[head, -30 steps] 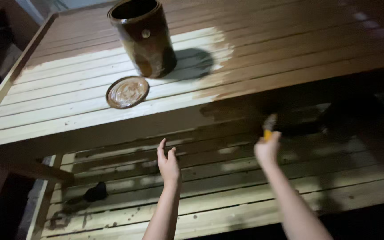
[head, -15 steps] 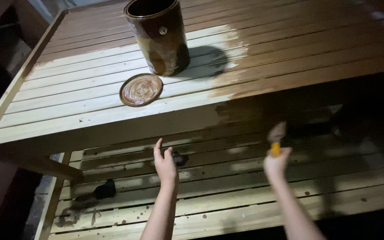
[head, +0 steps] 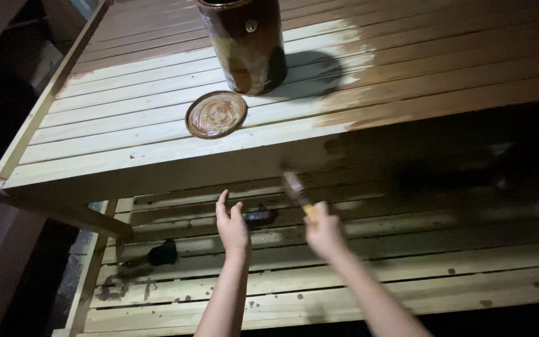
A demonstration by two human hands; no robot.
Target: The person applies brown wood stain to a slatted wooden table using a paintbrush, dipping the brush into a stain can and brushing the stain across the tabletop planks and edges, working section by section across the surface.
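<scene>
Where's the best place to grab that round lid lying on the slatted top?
Take the lid by its thin rim, fingers coming down from above at the near edge. It lies flat with its inner face stained wet-looking brown, and the can crowds the far side.

The right hand (head: 324, 232) grips a paintbrush (head: 297, 192) against the slatted bench's front edge (head: 219, 168); the left hand (head: 232, 228) hovers open.
</scene>
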